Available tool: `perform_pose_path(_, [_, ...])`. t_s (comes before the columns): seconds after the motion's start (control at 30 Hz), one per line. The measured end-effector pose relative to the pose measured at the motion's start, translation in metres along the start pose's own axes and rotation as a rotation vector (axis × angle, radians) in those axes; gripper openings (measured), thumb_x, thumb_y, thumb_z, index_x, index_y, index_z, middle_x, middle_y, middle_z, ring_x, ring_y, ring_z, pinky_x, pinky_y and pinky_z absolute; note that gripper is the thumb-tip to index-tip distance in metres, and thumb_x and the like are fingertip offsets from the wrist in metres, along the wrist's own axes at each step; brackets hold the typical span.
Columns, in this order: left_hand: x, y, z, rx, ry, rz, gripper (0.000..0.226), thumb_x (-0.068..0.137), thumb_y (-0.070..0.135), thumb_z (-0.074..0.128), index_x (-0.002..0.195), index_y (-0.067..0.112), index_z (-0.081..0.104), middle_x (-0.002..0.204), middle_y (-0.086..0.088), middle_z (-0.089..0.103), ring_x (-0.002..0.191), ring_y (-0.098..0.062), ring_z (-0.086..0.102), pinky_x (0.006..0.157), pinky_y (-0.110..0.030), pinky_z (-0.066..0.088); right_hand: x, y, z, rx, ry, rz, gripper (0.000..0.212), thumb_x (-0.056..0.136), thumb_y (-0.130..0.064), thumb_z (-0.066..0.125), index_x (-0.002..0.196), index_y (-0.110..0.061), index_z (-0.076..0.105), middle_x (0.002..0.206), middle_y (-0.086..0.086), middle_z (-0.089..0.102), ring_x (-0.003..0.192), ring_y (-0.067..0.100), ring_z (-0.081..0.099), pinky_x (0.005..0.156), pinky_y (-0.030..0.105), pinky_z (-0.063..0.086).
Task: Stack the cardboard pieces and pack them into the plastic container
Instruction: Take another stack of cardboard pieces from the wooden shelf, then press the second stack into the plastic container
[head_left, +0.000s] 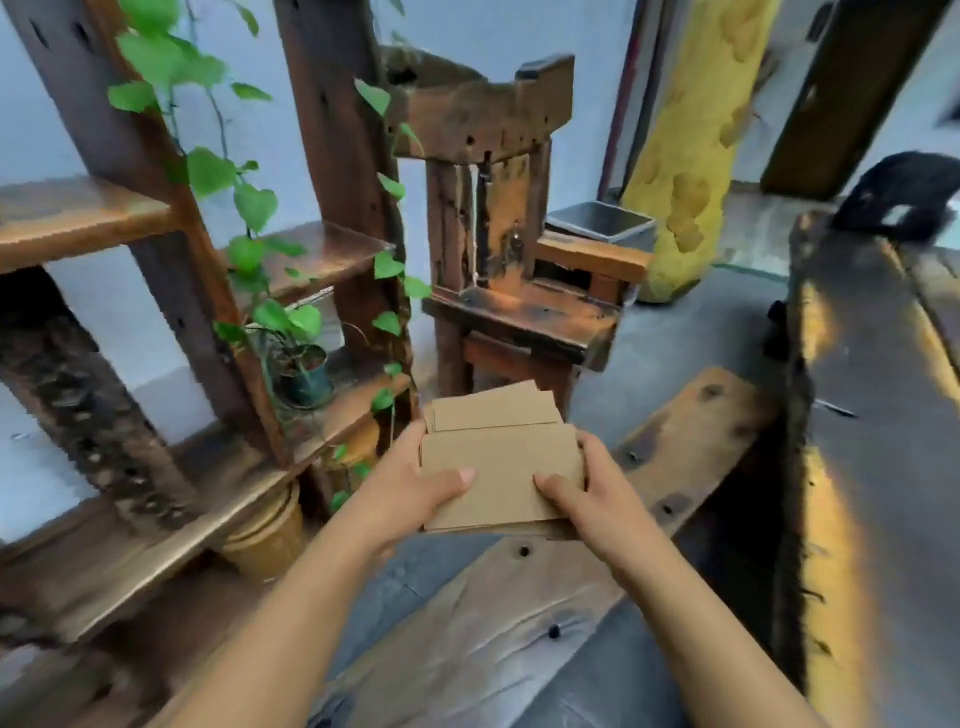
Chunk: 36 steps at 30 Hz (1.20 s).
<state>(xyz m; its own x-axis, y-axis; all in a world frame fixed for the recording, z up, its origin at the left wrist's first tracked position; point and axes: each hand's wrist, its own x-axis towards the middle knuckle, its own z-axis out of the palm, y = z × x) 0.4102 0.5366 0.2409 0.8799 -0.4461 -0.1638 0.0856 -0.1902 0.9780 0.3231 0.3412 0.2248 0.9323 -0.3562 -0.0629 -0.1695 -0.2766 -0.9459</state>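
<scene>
While held mid-air, the stack of cardboard pieces (498, 467) sits between left hand (415, 483) and right hand (597, 493), both closed on its sides, thumbs on top.

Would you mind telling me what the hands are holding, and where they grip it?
Both hands, left and right, hold a cardboard stack by its opposite side edges.

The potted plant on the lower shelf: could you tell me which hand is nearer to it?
Left. The left hand grips the cardboard stack's left edge, on the potted plant's side; the right hand holds the far edge.
</scene>
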Motion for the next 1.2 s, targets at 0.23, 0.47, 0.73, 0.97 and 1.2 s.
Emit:
perform_pose_path(0.23, [0.016,0.009,0.158,0.145,-0.37,0.092,0.037,0.087,-0.001,0.066,0.115,0.02,0.055,0.098,0.013,0.072,0.08,0.01,0.067,0.063,-0.006,0.051,-0.071,0.062,-0.129,-0.029,0.34,0.119,0.043,0.081,-0.04,0.064,0.122,-0.036,0.05,0.113,-0.008,0.066,0.105,0.012,0.063,0.088,0.037,0.053])
perform_pose_path(0.47, [0.029,0.012,0.272,0.279,-0.728,0.113,0.052,0.085,0.007,0.071,0.128,0.016,0.045,0.117,0.0,0.064,0.104,-0.009,0.063,0.089,-0.027,0.052,-0.139,0.105,-0.191,-0.006,0.67,0.303,0.049,0.09,-0.04,0.062,0.133,-0.033,0.041,0.12,-0.013,0.059,0.103,-0.007,0.057,0.089,0.019,0.049])
perform_pose_path(0.73, [0.027,0.011,0.399,0.333,-1.191,0.14,0.057,0.068,0.026,0.072,0.121,0.029,0.049,0.114,0.004,0.066,0.108,-0.015,0.063,0.089,-0.032,0.052,-0.206,0.126,-0.228,-0.003,1.055,0.547,0.049,0.09,-0.037,0.061,0.132,-0.046,0.038,0.113,-0.02,0.057,0.104,0.006,0.059,0.093,0.036,0.052])
perform_pose_path(0.97, [-0.011,0.0,0.482,0.498,-1.582,0.209,0.049,0.084,0.022,0.071,0.122,0.03,0.042,0.106,0.013,0.06,0.094,0.0,0.057,0.063,-0.018,0.052,-0.271,0.136,-0.209,0.039,1.409,0.812,0.05,0.083,-0.051,0.061,0.128,-0.053,0.037,0.109,-0.024,0.056,0.099,0.001,0.058,0.083,0.034,0.054])
perform_pose_path(1.2, [-0.098,-0.007,0.51,0.604,-1.852,0.183,0.047,0.087,0.018,0.067,0.123,0.028,0.038,0.11,0.003,0.059,0.095,-0.017,0.061,0.055,-0.025,0.047,-0.338,0.136,-0.161,0.144,1.663,0.956,0.055,0.087,-0.045,0.06,0.137,-0.045,0.035,0.125,-0.013,0.058,0.107,0.012,0.06,0.079,0.034,0.057])
